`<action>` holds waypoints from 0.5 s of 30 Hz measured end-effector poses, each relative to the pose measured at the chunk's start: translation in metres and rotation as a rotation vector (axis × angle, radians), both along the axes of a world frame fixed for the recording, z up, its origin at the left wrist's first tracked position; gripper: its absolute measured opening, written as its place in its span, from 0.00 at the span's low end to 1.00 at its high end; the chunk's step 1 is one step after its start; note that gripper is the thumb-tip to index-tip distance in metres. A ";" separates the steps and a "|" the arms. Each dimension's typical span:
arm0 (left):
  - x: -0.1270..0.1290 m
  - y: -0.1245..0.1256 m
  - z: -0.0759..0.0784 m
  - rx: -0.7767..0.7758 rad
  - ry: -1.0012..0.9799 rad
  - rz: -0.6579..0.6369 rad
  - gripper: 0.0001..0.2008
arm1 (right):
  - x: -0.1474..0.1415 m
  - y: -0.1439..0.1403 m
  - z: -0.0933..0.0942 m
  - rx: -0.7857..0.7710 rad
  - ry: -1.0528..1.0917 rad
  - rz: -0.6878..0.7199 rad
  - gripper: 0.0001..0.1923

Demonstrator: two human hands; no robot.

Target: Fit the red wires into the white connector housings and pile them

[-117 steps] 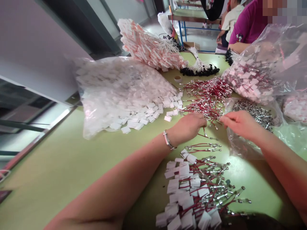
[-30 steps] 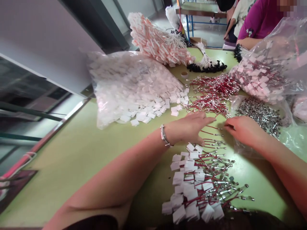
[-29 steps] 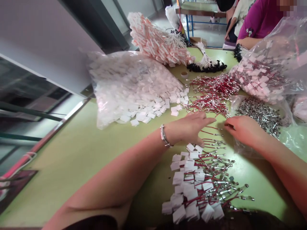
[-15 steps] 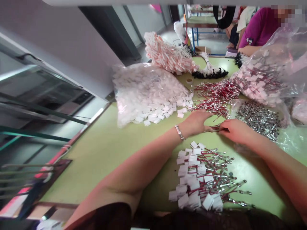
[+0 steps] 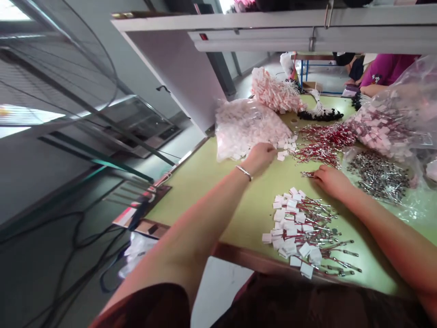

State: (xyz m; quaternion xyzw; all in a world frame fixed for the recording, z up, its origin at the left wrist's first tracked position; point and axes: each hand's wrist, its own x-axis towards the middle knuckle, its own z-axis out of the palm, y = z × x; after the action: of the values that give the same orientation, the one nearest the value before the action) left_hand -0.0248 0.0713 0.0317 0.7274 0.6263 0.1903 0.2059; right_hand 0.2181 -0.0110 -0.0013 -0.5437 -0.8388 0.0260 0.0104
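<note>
My left hand (image 5: 261,156), with a bracelet at the wrist, is at the edge of the loose white square connector housings (image 5: 290,143) in front of the clear bag (image 5: 252,127). Its fingers are curled together, and what lies between them is hidden. My right hand (image 5: 329,180) pinches a few short red wires with metal terminals (image 5: 307,174), whose ends point left. Just beyond lies a pile of loose red terminal wires (image 5: 322,146). Nearer me, red wires with white housings on one end (image 5: 293,228) lie in an overlapping row.
To the right, an open plastic bag holds small metal parts (image 5: 380,175); behind it stands a bag of white-ended wires (image 5: 382,123). Pink-white bundles (image 5: 276,91) and a black-ended white bundle (image 5: 319,109) are at the back. A white lamp bar (image 5: 259,41) crosses above. Another person's purple sleeve (image 5: 385,70) shows beyond.
My left hand has left the wires by my right hand and moved left to the white housings. My right hand still holds wires. The view has swung left and tilted.
</note>
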 end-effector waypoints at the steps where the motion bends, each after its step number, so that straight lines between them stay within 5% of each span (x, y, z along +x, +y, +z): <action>1: 0.002 0.001 -0.011 0.004 0.009 0.031 0.14 | -0.002 0.000 -0.002 0.005 -0.038 -0.007 0.14; 6: 0.024 0.014 -0.046 0.063 0.048 0.142 0.16 | -0.001 0.001 -0.004 -0.044 -0.036 -0.019 0.11; 15: 0.020 0.008 -0.054 0.122 0.154 0.059 0.18 | -0.011 -0.002 0.001 -0.132 -0.070 -0.100 0.10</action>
State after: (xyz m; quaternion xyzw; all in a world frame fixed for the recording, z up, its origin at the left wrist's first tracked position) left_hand -0.0046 0.0796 -0.0226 0.7324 0.6486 0.1777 0.1066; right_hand 0.2069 -0.0127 -0.0007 -0.5849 -0.8070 0.0618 -0.0534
